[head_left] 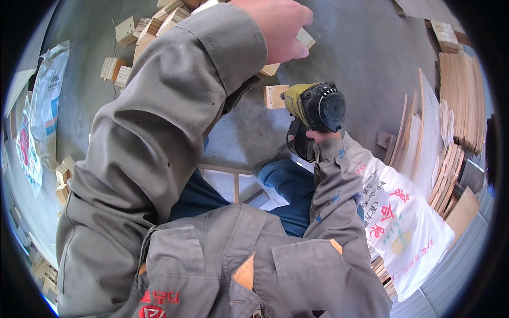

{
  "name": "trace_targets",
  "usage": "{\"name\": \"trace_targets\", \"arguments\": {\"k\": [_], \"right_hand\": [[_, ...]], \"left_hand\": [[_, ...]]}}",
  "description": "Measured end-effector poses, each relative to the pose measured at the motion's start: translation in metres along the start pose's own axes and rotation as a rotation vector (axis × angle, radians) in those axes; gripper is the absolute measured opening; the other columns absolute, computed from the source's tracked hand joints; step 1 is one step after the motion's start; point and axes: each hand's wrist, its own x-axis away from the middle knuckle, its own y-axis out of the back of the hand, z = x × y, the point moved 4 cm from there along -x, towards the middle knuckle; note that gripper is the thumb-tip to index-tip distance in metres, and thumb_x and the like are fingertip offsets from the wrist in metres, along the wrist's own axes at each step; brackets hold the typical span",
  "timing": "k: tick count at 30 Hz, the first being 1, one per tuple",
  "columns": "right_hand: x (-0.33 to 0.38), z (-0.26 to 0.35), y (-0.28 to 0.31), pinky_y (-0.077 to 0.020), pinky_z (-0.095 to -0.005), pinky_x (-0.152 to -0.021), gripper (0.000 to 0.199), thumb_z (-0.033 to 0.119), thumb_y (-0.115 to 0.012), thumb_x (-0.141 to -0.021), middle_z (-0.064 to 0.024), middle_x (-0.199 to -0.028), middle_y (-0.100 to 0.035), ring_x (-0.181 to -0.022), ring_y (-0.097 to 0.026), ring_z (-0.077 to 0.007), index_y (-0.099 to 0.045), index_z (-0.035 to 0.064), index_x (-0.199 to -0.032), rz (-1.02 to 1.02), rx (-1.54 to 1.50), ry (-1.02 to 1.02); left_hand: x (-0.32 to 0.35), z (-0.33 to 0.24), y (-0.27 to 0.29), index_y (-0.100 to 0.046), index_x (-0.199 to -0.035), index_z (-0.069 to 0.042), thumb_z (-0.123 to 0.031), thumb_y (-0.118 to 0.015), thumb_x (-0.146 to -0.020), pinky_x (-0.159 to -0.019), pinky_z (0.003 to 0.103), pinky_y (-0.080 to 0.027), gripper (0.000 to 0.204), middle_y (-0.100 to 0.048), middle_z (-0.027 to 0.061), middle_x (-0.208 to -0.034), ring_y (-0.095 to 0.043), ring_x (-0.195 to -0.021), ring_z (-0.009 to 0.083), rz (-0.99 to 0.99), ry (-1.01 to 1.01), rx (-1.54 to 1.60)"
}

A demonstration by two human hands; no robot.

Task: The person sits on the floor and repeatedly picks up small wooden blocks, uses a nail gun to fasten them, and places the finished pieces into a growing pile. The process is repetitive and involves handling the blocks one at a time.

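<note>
My right hand (323, 136) is wrapped round the handle of a yellow and black nail gun (318, 107), whose round black cap faces up. Just left of the tool's front lies a small plywood block (274, 97). My left hand (278, 29) reaches far forward at the top edge, thumb and fingers apart. A pale wood block (306, 38) shows beside its fingertips; I cannot tell whether they touch. Under the left wrist another block (271, 69) is partly hidden. The left sleeve covers much of the floor on that side.
Several plywood blocks (154, 26) lie heaped at the far left. A white printed sack (405, 217) drapes on my right, near stacked boards (461, 100) and leaning sheets (421, 132). Plastic bags (50, 100) lie at the left. A wooden frame piece (236, 185) shows between my legs.
</note>
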Motion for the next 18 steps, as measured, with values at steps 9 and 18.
{"name": "trace_targets", "arguments": {"k": [9,18], "right_hand": [[-0.005,-0.016,-0.016,-0.0482,-0.037,-0.111,0.07,0.02,-0.084,-0.065,-0.0092,-0.136,-0.067,-0.127,-0.062,-0.0264,-0.066,0.0126,-0.132,0.169,-0.093,-0.345],[0.002,-0.006,-0.017,-0.0414,-0.0396,-0.118,0.08,0.037,-0.082,-0.07,-0.0058,-0.145,-0.061,-0.137,-0.054,-0.0268,-0.057,0.0186,-0.143,0.02,0.081,-0.229]], "left_hand": [[-0.009,-0.002,0.009,-0.057,-0.139,-0.002,-0.029,-0.079,-0.079,-0.095,0.046,-0.055,0.07,-0.071,0.0261,-0.116,-0.07,-0.11,0.0365,0.257,0.046,-0.109],[-0.001,-0.001,-0.014,-0.065,-0.129,-0.004,-0.031,-0.076,-0.089,-0.09,0.045,-0.056,0.05,-0.073,0.0181,-0.112,-0.07,-0.104,0.0372,0.011,-0.08,-0.051]]}}
